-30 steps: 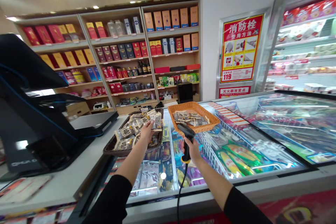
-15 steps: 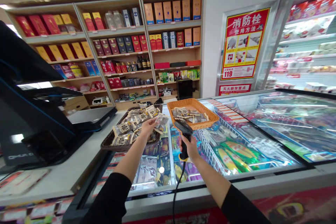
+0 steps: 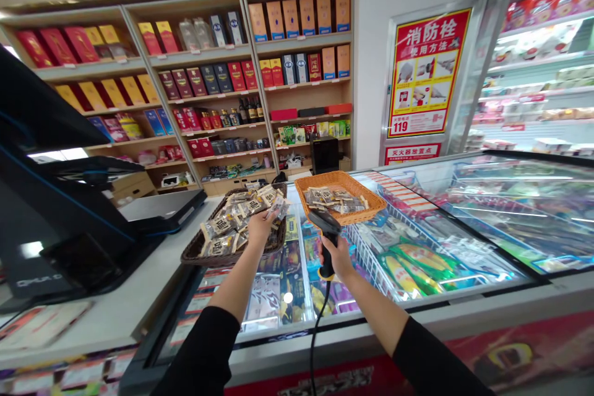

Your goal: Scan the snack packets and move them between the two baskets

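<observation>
My left hand (image 3: 260, 228) pinches a small clear snack packet (image 3: 279, 205) above the right side of a dark brown wicker basket (image 3: 197, 255). Several more snack packets (image 3: 218, 224) with black lettering are heaped in that basket. In my right hand (image 3: 340, 258) is a black barcode scanner (image 3: 325, 223), gripped by its handle, its head tilted toward the left. A cable runs down from the scanner. Just beyond its head lies a light orange wicker basket (image 3: 371, 218) with several packets inside.
Both baskets rest on the glass top of a chest freezer (image 3: 399, 315) filled with frozen goods. On the left stand a checkout terminal (image 3: 60, 216) and a flat scale (image 3: 162, 207) on a white counter (image 3: 116, 297). Shelves of boxed bottles (image 3: 199, 80) line the back wall.
My left hand and its packet have shifted slightly left, closer over the dark basket's heap. The scanner stays in my right hand, almost unmoved. The view has turned a little.
</observation>
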### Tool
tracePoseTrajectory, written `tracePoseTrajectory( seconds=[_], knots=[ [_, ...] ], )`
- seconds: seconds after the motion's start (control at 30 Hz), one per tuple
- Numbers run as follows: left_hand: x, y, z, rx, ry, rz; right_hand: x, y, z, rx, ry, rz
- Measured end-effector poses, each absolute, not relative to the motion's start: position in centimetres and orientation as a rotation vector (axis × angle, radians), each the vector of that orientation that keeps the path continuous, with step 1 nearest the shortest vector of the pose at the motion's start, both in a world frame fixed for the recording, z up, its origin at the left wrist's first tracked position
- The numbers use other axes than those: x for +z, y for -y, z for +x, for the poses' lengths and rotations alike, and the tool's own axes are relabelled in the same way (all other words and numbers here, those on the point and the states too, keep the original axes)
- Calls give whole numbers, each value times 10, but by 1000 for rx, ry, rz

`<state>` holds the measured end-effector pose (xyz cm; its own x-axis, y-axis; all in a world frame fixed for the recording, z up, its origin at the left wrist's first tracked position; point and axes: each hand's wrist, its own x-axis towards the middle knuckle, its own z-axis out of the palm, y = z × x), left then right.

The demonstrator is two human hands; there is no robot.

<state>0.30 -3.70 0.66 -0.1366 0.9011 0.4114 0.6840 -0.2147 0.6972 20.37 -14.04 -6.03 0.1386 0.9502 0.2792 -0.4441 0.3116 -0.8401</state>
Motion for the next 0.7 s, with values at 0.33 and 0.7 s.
tracePoseTrajectory(
  seconds=[0.33,0.7],
  knots=[
    [13,47,12,1327,-1641,2151,-51,153,196,1283,907,-507],
    [14,46,12,1290,-1590,2106,-44,159,189,1391,842,-473]
  ],
)
